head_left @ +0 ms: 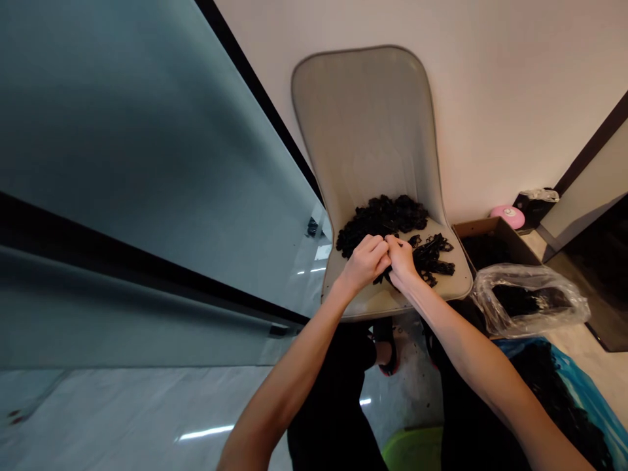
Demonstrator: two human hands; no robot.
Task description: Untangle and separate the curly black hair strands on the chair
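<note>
My left hand [367,260] and my right hand [401,258] meet over the seat of a beige chair [366,124]. Both are closed, with fingertips pressed together in a pinch. Whatever sits between them is small, dark and mostly hidden by the fingers. Just beyond the hands lies a heap of crinkled black pieces [385,212], whose kind I cannot make out. To the right of my right hand is a looser cluster of longer black pieces [434,255]. Some black also shows beneath my hands.
A frosted glass panel [161,150] with a dark frame stands close on the left. At right are a cardboard box [515,235], a clear plastic bag [581,307] and a blue bag [589,386], all holding dark material. Something green [415,448] is below me.
</note>
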